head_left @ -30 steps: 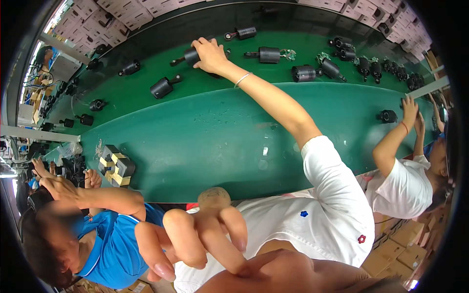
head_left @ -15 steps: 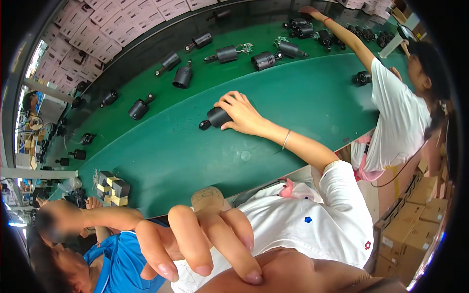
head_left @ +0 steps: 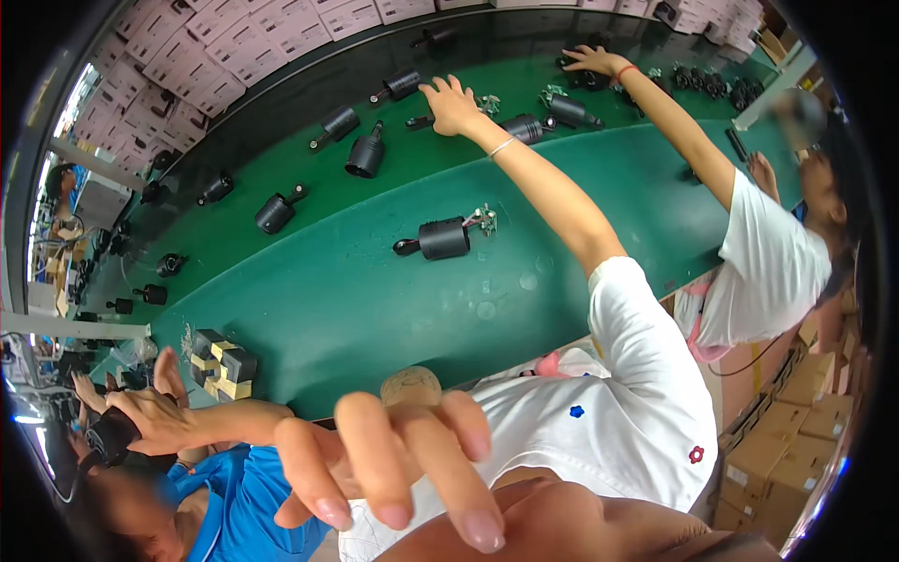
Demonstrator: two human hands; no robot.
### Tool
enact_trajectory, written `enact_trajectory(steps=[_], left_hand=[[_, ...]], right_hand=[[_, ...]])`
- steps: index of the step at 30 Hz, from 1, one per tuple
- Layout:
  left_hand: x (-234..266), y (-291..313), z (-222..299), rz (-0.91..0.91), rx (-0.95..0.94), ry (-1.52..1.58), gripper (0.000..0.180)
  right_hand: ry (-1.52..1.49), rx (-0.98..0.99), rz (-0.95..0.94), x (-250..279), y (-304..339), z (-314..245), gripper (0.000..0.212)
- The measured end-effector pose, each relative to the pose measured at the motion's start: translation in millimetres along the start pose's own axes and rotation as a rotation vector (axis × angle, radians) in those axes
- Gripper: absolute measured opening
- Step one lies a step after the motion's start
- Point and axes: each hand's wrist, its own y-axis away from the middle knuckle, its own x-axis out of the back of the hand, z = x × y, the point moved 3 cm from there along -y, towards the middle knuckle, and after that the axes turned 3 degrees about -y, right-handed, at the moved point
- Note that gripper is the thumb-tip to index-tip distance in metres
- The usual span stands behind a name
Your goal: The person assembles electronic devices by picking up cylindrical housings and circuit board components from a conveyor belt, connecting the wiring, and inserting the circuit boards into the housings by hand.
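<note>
My right hand [head_left: 451, 108], with a bracelet at its wrist, reaches over the far strip of the bench. Its fingers are spread above a black cylindrical housing whose body it hides; only the jointed stem [head_left: 419, 123] and a small circuit board [head_left: 488, 105] show on either side. Nearer, on the green mat [head_left: 375, 300], lies another black cylindrical housing [head_left: 443, 239], on its side, with a stem at its left and a wired circuit board [head_left: 483, 220] at its right. My left hand [head_left: 393, 459] is raised close to the camera, fingers loosely bent, apart and holding nothing.
More black housings [head_left: 365, 155] lie scattered along the far strip. A black-and-yellow block [head_left: 223, 365] sits at the left. A co-worker's hand [head_left: 599, 61] reaches in at the right; another's hand [head_left: 154, 421] at the left holds a black part. White boxes [head_left: 300, 33] are stacked behind.
My right hand has let go of the near housing, leaving it on the mat, and has moved away to the one on the far strip. My left hand stays raised.
</note>
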Motion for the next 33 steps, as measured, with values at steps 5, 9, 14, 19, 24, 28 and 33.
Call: enact_trajectory(steps=[5,9,14,19,24,28,33], left_hand=[[6.7,-3.5,-0.9,0.256,-0.239,-0.178,0.022],[14.1,-6.5,-6.1,0.318,-0.376,-0.236,0.024],[17.4,-4.0,-5.1,0.34,-0.415,-0.34,0.027],[22.2,-7.6,-11.6,0.355,-0.365,-0.418,0.031],[25.0,-5.7,-18.4,0.348,-0.323,-0.421,0.032],[21.5,2.0,-13.9,0.318,-0.343,-0.492,0.033],[17.9,-2.6,-21.7,0.296,-0.323,-0.522,0.034]], right_hand=[[0.0,0.019,-0.446,-9.3,-20.3,-0.9,0.037],[0.012,0.049,-0.146,24.7,6.7,-7.4,0.03],[-0.743,0.141,0.111,161.5,80.8,-10.7,0.04],[-0.712,0.164,-0.157,161.1,174.8,3.4,0.043],[-0.756,0.064,-0.159,121.5,204.1,24.6,0.048],[-0.479,0.045,0.307,129.5,158.4,82.2,0.045],[0.137,-0.495,0.361,77.9,124.3,232.1,0.035]])
